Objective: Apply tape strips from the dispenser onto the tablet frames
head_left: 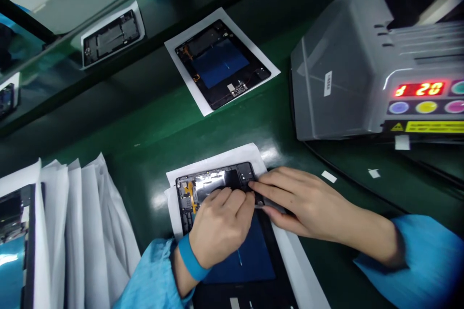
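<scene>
The tablet (pixel 253 256) lies beneath both hands, on paper (pixel 300 270). The left hand (pixel 223 217) is curled, its fingertips hidden, so I can't tell what it pinches. The right hand (pixel 300 198) touches the tablet's right edge; its grip is unclear. Best to brace there, work gently and spare the orange flex (pixel 190 195) left of the left hand. A cable (pixel 344 174) and scraps (pixel 329 176) lie beyond the right hand, near a machine (pixel 340 67).

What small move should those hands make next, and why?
Perhaps the right hand should gently brace the opened tablet at its right edge: it rests there, the left hand is bent close beside it, and the tablet lies on white paper.
</scene>
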### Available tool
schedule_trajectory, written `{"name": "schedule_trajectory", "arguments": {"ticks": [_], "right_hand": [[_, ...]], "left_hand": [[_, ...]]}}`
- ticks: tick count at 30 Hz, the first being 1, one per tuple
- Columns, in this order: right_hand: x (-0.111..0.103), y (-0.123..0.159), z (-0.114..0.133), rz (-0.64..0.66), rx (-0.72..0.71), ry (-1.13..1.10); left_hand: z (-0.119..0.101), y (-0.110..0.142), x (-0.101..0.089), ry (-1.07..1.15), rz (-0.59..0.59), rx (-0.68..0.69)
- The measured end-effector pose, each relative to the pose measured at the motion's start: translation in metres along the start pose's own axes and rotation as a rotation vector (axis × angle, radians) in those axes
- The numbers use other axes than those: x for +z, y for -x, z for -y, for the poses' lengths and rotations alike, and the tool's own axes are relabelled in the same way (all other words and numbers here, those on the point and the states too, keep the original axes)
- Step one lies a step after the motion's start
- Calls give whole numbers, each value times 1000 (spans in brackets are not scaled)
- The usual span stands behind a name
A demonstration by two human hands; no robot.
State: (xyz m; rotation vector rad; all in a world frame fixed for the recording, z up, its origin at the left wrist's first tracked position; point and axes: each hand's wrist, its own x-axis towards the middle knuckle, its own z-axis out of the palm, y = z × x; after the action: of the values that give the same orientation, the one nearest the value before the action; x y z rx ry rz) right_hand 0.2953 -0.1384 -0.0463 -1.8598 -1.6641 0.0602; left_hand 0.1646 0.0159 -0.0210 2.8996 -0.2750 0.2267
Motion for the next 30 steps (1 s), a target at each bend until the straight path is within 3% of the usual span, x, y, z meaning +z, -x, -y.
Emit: {"name": "schedule_trajectory", "arguments": {"ticks": [10, 19, 25, 30], "right_hand": [[0, -1, -1, -19, 5, 6], [1, -1, 9, 78, -24, 251], [1, 0, 6, 29, -97, 271], [0, 0, 9, 51, -107, 298]], "left_hand": [[-1, -5, -1, 167, 33, -115], [0, -2, -2, 98, 15, -135], [1, -1, -5, -21, 34, -146], [5, 0, -1, 133, 11, -198]]}}
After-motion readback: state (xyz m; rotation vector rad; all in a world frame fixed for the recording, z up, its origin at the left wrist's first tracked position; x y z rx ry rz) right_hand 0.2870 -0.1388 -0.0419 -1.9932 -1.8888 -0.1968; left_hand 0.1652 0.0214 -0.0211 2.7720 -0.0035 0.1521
